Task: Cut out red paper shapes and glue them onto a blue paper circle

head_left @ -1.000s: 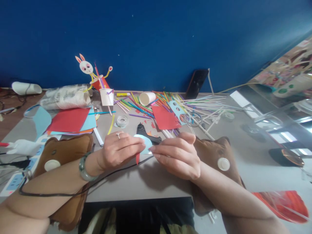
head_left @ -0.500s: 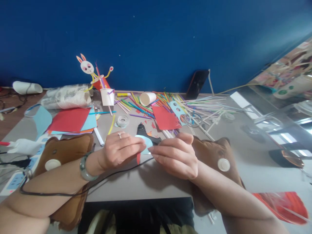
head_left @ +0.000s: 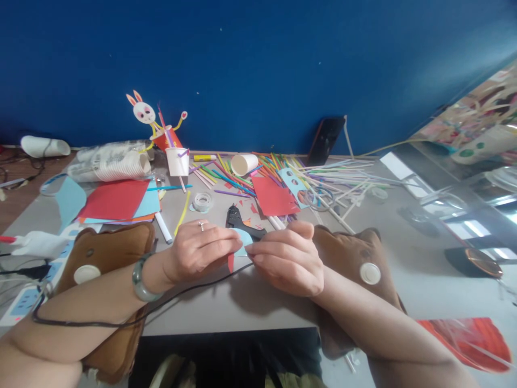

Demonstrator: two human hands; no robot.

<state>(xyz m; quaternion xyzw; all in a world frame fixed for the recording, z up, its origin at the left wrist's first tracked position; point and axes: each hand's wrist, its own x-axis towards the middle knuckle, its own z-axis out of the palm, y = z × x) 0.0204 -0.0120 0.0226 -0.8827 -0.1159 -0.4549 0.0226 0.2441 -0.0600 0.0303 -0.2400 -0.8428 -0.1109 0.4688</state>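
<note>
Between my two hands is a small light blue paper piece (head_left: 243,241) with a rounded edge. My left hand (head_left: 204,248), wearing a ring and a bracelet, pinches its left side. The fingertips of my right hand (head_left: 286,258) close on its right edge. A red scrap (head_left: 230,262) shows below my left fingertips; whether it is joined to the blue paper cannot be made out. Just beyond the fingers lies a black glue gun (head_left: 235,216), its cord running under my hands and over my left forearm.
Brown cushions (head_left: 109,245) lie under both forearms. Farther back are a tape roll (head_left: 202,202), red paper (head_left: 274,196), colored sticks (head_left: 226,175), a rabbit figure (head_left: 144,112), a white cup (head_left: 177,162), bagged cups (head_left: 113,161) and a phone (head_left: 326,140).
My right hand has shifted slightly left, and my left fingers cover a little more of the blue paper. Both hands keep their grip.
</note>
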